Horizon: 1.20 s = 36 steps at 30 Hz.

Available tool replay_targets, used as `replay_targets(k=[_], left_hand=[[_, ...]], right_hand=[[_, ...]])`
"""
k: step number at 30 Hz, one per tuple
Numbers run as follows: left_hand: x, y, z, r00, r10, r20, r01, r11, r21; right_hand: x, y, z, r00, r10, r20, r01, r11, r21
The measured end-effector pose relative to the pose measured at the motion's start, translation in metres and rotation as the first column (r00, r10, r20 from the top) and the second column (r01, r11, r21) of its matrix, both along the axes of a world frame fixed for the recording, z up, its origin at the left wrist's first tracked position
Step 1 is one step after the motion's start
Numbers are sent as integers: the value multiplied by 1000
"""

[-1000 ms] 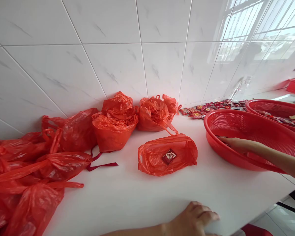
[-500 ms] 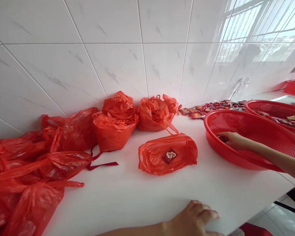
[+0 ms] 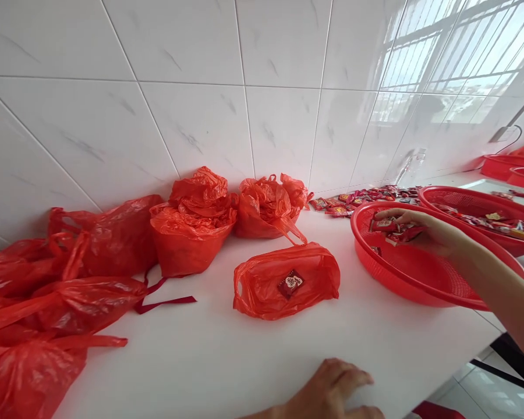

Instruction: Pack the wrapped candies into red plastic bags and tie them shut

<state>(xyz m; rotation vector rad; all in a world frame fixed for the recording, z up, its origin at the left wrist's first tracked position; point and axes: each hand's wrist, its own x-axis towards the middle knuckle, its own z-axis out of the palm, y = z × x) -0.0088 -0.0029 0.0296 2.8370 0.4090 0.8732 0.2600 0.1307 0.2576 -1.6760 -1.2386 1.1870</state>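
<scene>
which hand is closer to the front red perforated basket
Right: the right hand is over the perforated basket, holding small packets; the left hand is outside it, at the white tabletop.

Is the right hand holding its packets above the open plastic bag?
No, the right hand holds the small packets at the red basket, to the right of the open bag.
</scene>
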Motion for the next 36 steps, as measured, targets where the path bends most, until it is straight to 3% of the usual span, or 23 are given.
replay_targets(k=[2,4,6,8,12,17,22,30,36], left_hand=[[-12,5,24,993,118,9,-118,993,-18],[-22,10,47,941,336,-40,-339,933,-122],[-29,15,63,863,492,-113,-504,852,-140],[-33,18,69,808,558,-190,-585,797,-147],[-31,17,66,805,527,-272,-587,776,-232],[-30,18,71,847,491,-204,-531,803,-271],[-39,37,85,823,547,-151,-567,785,-248],[-63,80,93,683,689,-244,-729,662,-174],[-69,91,88,702,704,-104,-693,642,-329]], right_hand=[[-21,-4,1,990,113,-89,-105,991,83],[-47,-6,-8,961,231,-154,-216,971,104],[-77,-3,-26,925,325,-195,-310,945,103],[-105,4,-49,886,419,-199,-396,907,145],[-141,18,-96,865,499,-54,-469,841,270],[-150,18,-128,908,418,-36,-370,837,404],[-148,11,-136,908,392,-146,-301,855,423],[-146,5,-140,890,410,-201,-314,869,382],[-149,-1,-139,871,452,-191,-342,838,425]])
